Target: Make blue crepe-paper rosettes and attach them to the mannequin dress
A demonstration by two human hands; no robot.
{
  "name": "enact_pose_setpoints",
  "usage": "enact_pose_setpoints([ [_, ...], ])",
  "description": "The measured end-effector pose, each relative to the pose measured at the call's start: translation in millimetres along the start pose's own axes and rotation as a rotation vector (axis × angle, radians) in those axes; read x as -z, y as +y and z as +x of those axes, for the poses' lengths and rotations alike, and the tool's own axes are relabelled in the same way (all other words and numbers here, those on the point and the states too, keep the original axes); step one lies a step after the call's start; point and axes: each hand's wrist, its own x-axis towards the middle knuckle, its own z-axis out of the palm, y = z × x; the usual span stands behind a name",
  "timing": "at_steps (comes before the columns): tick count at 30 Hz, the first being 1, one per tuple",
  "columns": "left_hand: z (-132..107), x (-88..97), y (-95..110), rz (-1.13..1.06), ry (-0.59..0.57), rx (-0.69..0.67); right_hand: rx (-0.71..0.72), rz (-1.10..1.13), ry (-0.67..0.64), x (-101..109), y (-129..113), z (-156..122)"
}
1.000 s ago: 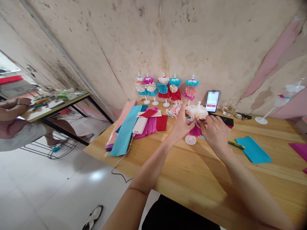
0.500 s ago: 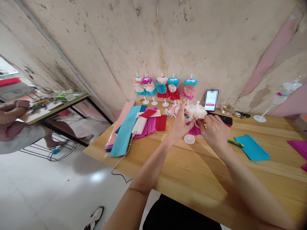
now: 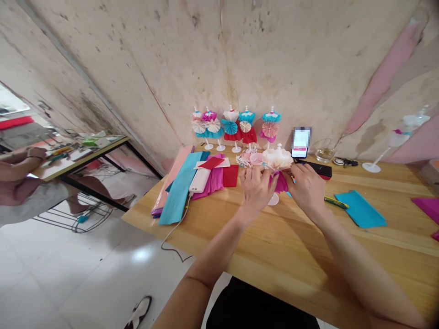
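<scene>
A small white dress form (image 3: pixel 276 157) stands on a round base between my hands, dressed in a ruffled white top and a magenta crepe-paper skirt (image 3: pixel 280 183). My left hand (image 3: pixel 255 189) is closed at the left side of the skirt, its thumb pressing the magenta paper. On the opposite side, my right hand (image 3: pixel 307 188) pinches the skirt's edge near the waist. Its fingertips are partly hidden by the back of the hand. Just behind my left hand sits a small pink bowl (image 3: pixel 257 158).
Several dressed mini forms (image 3: pixel 230 127) line the wall. Left lie crepe-paper sheets (image 3: pixel 181 187) and a white power bank (image 3: pixel 200 180) with a cable. Right are a phone (image 3: pixel 301 142), glass (image 3: pixel 324 151), cutter knife (image 3: pixel 336 202) and blue paper (image 3: pixel 361 209). Another person (image 3: pixel 20 173) sits far left.
My left hand has come down from beside the white top, its raised fingers now bent in at the skirt. My right hand stays at the skirt's right side.
</scene>
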Motion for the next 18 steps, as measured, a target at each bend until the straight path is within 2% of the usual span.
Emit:
enact_pose_setpoints([
  [3,-0.1,1.9,3.4,-0.064,-0.055,0.038,0.000,0.005,0.007,0.6,-0.1,-0.1],
  [8,-11.1,-1.2,11.0,-0.134,-0.069,0.046,0.012,0.015,0.018,-1.7,2.6,-0.5],
  [13,-20.5,-8.6,13.3,-0.133,-0.124,-0.038,0.035,0.010,-0.001,-3.1,5.0,-1.5],
  [18,-23.8,-5.5,3.3,-0.098,-0.087,-0.089,0.036,0.084,-0.007,-3.2,4.5,-1.5],
])
